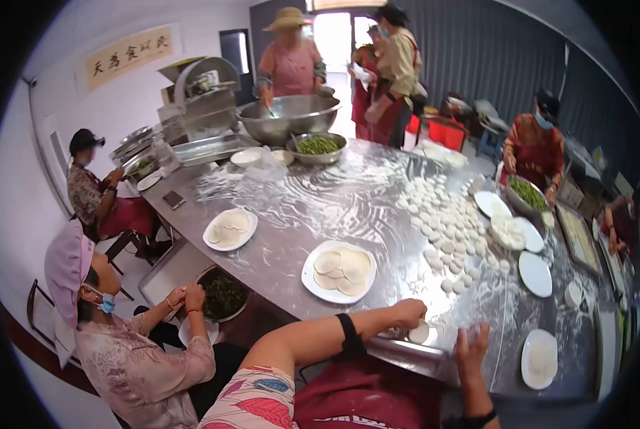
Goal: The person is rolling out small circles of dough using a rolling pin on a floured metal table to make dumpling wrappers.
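The broad, flour-dusted steel table [263,275] bears a square-cornered white plate [309,280] of thin, pale dough sheets [348,272], likely floppy and best lifted from underneath. At its near edge, the left hand [409,313] has its fingers curled in; whether they pinch anything is unclear. The right hand [471,343] is half curled, its grip too blurred to tell. Just by the left hand lies a small, round, cream dough disc [419,332], probably light, soft and easily dented, best taken lightly by its rim.
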Motion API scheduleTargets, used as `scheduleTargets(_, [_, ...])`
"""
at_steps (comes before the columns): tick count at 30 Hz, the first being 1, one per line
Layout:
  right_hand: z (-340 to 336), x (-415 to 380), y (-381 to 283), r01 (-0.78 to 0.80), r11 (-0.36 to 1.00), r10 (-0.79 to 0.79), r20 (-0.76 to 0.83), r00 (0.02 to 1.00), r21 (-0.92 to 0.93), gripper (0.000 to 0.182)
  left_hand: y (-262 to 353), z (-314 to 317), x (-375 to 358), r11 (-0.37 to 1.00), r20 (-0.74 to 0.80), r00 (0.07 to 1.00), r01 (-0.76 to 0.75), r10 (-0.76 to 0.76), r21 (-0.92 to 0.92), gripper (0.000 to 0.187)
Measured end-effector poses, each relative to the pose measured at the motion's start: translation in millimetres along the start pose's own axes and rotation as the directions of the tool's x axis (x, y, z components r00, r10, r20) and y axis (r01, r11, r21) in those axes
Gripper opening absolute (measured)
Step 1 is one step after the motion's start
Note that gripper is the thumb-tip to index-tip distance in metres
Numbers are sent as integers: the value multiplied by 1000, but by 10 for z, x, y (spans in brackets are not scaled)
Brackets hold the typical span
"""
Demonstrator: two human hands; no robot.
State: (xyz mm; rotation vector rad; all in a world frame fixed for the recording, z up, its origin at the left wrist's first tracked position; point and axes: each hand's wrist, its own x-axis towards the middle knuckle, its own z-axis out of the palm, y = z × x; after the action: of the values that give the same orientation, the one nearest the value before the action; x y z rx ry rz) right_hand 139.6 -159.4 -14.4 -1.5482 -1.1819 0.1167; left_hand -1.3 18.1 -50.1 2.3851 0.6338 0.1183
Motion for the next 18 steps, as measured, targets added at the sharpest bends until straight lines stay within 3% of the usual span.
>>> scheduleTargets(1, [-6,-37,-102,-87,993,86,10,996,74,22,-39,-25,-30,997,-20,1000,-17,15,-79,12])
scheduleTargets(4, [203,291,341,87,995,-87,-9,996,-45,25,136,-152,-156,996,46,997,-54,57,-65,16])
scheduleTargets(7, [483,698,255,225,965,-231,-33,972,-135,27,97,-80,33,997,-61,996,67,-64,44,21])
scheduleTargets(10, [309,574,200,139,978,-134,42,990,-158,27,171,-197,-28,998,23,1000,-4,3,58,22])
scheduleTargets(12, [82,310,200,468,807,-487,40,872,-360,27,149,-170,-65,996,39,998,-46,43,78,19])
scheduleTargets(13, [-5,83,419,41,992,-33,73,997,-116,30,29,-93,-4,1000,36,999,-28,28,3,18])
scheduleTargets(15, [-83,-74,-67,-201,979,196,104,975,38,35,-185,52,64,991,50,999,15,-8,-132,17])
scheduleTargets(16, [-42,0,-43,-75,996,78,63,995,-45,35,-125,-16,-24,990,73,996,-45,55,-135,21])
scheduleTargets(18, [143,281,173,172,960,-174,12,985,-221,37,118,-167,-136,997,32,999,-14,17,-78,27])
